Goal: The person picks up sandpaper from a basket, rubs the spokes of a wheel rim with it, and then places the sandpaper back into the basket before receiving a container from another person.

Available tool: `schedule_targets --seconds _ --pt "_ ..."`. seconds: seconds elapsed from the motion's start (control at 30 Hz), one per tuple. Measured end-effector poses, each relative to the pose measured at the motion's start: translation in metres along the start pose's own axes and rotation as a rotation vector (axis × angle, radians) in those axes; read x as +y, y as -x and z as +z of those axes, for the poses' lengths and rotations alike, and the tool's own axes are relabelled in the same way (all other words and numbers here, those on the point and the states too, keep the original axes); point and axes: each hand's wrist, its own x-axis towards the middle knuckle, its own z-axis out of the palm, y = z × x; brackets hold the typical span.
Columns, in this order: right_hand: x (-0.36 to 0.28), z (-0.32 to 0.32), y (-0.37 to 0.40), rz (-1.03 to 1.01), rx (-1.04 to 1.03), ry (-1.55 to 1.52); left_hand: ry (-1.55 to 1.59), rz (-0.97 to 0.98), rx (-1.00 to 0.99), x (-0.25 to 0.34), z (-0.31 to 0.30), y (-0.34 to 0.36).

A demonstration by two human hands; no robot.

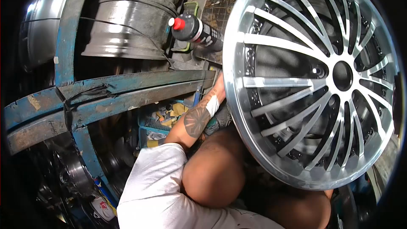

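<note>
A large alloy wheel rim (311, 83) with many polished spokes fills the right half of the view, tilted above my knees. My left arm, tattooed and with a white band at the wrist, reaches up to its left edge. Only the wrist end of my left hand (219, 86) shows; its fingers are hidden behind the rim. My right hand is out of sight; a small patch of skin shows under the rim's lower edge. A black squeeze bottle (188, 28) with a red and white cap stands just left of the rim.
A blue, worn metal frame (140, 86) crosses the left side. Other wheel barrels (131, 17) rest behind it, with a thin black cable (118, 24) across them. A blue plastic basket (154, 121) holds yellowish scraps. Dark wheels (76, 174) lie at lower left.
</note>
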Motion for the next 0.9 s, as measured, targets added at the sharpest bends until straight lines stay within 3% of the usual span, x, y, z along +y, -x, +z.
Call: schedule_targets --seconds 0.2,0.23,0.3,0.33,0.37,0.4,0.43,0.47,0.53,0.63,0.67,0.8,0.9 --pt "-0.036 0.024 0.038 -0.049 -0.076 0.143 0.070 -0.044 0.066 -0.061 -0.006 0.035" --pt "-0.041 0.028 0.048 -0.055 -0.091 0.172 -0.096 0.092 0.084 -0.064 -0.001 0.040" --pt "-0.058 0.039 0.063 -0.080 -0.120 0.226 -0.158 0.123 0.179 -0.054 0.017 0.056" --pt "-0.068 0.042 0.067 -0.098 -0.128 0.253 -0.062 -0.048 0.096 -0.041 0.013 0.069" --pt "-0.075 0.045 0.074 -0.109 -0.150 0.284 -0.336 0.109 0.168 -0.065 -0.034 0.053" --pt "-0.080 0.045 0.082 -0.114 -0.163 0.315 -0.394 0.186 0.320 -0.067 -0.042 0.068" --pt "-0.085 0.044 0.089 -0.120 -0.163 0.343 -0.589 0.113 0.524 -0.047 -0.037 0.104" --pt "-0.089 0.038 0.096 -0.124 -0.153 0.370 -0.725 0.563 0.355 -0.073 -0.096 0.102" --pt "-0.094 0.029 0.110 -0.124 -0.129 0.426 -1.252 0.627 0.393 -0.075 -0.098 0.142" --pt "-0.101 0.032 0.140 -0.125 -0.171 0.517 -1.792 0.560 0.330 -0.090 -0.109 0.159" --pt "-0.105 0.031 0.150 -0.130 -0.179 0.543 -1.955 0.324 0.408 -0.095 -0.110 0.152" --pt "-0.133 0.019 0.186 -0.162 -0.171 0.650 -2.230 0.053 0.597 -0.101 -0.075 0.128" --pt "-0.152 0.014 0.211 -0.198 -0.165 0.720 -2.184 -0.211 0.403 -0.058 -0.050 0.100"
